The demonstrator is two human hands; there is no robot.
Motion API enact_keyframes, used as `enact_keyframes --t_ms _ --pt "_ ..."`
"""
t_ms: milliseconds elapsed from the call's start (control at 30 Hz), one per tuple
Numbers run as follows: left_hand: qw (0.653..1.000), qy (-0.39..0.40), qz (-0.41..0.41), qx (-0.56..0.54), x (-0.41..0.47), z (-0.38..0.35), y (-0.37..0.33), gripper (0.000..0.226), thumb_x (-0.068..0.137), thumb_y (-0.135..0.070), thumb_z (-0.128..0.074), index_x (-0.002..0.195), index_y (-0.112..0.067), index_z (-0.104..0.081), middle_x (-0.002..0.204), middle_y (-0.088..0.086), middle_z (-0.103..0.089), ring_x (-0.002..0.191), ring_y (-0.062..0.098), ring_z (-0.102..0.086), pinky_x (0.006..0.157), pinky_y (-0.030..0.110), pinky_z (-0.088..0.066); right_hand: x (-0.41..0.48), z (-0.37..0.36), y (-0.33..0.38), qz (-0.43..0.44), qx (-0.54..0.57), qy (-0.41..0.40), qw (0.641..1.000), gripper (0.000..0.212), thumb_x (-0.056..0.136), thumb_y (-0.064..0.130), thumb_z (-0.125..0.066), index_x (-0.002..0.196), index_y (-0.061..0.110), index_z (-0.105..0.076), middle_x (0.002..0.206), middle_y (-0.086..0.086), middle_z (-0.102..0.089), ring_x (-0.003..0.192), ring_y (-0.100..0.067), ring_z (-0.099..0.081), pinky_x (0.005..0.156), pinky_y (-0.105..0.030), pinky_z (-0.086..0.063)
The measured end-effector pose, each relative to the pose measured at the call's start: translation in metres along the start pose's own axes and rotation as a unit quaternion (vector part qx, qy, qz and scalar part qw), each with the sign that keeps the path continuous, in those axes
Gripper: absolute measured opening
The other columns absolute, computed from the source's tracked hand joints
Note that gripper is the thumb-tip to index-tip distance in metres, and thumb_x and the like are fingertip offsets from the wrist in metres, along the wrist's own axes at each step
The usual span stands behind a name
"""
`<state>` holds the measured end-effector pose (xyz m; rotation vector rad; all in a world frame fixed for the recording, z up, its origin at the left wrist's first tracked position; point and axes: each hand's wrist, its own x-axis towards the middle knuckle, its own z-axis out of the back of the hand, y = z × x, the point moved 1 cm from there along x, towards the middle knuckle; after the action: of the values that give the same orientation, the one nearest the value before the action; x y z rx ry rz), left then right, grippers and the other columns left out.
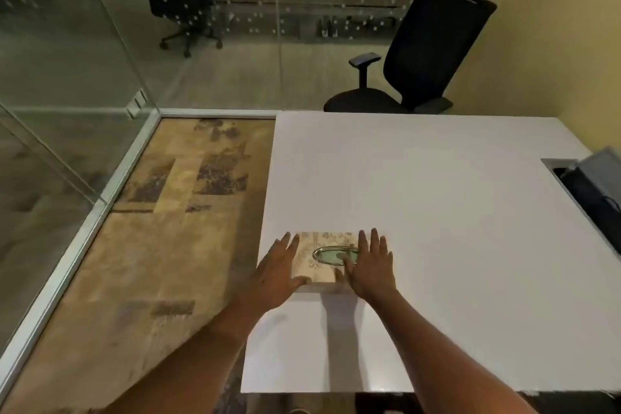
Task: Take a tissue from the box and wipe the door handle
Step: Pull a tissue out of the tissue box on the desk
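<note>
A beige patterned tissue box (324, 254) lies flat near the left front corner of the white table (453, 228); its oval opening shows pale green inside. My left hand (277, 276) rests against the box's left side, fingers spread, thumb along the near edge. My right hand (371, 267) lies flat on the box's right end, fingers apart, its thumb by the oval opening. Neither hand holds a tissue. No door handle is in view.
A black office chair (426, 54) stands behind the table's far edge. Glass partition walls (67, 60) run along the left and back, with another chair (178, 0) beyond. A cable cut-out (584, 191) sits at the table's right. Patterned carpet (161, 228) lies to the left.
</note>
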<state>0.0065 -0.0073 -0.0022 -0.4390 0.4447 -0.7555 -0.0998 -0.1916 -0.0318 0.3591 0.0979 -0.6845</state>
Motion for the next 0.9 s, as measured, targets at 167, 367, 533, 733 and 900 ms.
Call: enact_keyframes --t_ms 167,367,533,733,900 --pt "0.999 0.037 0.007 0.039 0.012 -0.028 0.0 0.088 0.087 -0.04 -0.059 0.152 -0.019 -0.003 0.161 0.004 0.007 0.149 0.024 0.002 0.12 0.029 -0.005 0.006 -0.007 -0.026 -0.017 0.019 0.005 1.0 0.068 0.097 0.044 -0.038 0.149 0.009 -0.011 0.158 -0.017 -0.012 0.145 -0.035 -0.007 0.118 -0.047 -0.017" --pt "0.999 0.035 0.001 0.014 0.025 -0.044 0.001 0.076 0.09 -0.024 -0.059 0.151 -0.014 -0.015 0.162 0.007 -0.002 0.149 0.019 -0.007 0.12 0.027 -0.015 0.011 -0.008 -0.033 0.017 0.025 -0.019 0.999 0.049 0.095 0.035 -0.043 0.136 0.008 -0.036 0.138 -0.019 -0.039 0.128 -0.037 -0.033 0.107 -0.044 -0.032" --pt "1.0 -0.011 0.007 -0.006 0.028 -0.049 0.001 0.056 0.093 -0.014 -0.054 0.145 -0.012 -0.033 0.16 0.012 -0.011 0.147 0.02 -0.016 0.114 0.02 -0.019 0.016 -0.005 -0.029 0.042 -0.002 -0.053 0.998 0.027 0.092 0.026 -0.048 0.113 0.01 -0.054 0.117 -0.014 -0.05 0.111 -0.035 -0.044 0.095 -0.043 -0.039" --pt "1.0 0.006 0.012 -0.002 0.033 -0.052 -0.001 0.047 0.094 -0.004 -0.046 0.141 -0.007 -0.041 0.158 0.017 -0.013 0.145 0.02 -0.021 0.11 0.029 -0.037 0.025 -0.004 -0.023 0.104 0.019 -0.058 0.993 0.015 0.077 0.001 -0.055 0.088 0.006 -0.064 0.125 -0.021 -0.053 0.124 -0.036 -0.043 0.103 -0.05 -0.035" --pt "0.997 0.019 0.042 0.061 0.043 -0.052 -0.005 0.046 0.093 -0.014 -0.051 0.139 -0.014 -0.045 0.159 0.013 -0.019 0.143 0.025 -0.025 0.11 0.031 -0.033 0.038 -0.001 -0.017 0.231 -0.004 -0.05 0.972 0.012 0.08 0.009 -0.065 0.085 0.005 -0.075 0.124 -0.024 -0.055 0.118 -0.043 -0.046 0.101 -0.046 -0.039"
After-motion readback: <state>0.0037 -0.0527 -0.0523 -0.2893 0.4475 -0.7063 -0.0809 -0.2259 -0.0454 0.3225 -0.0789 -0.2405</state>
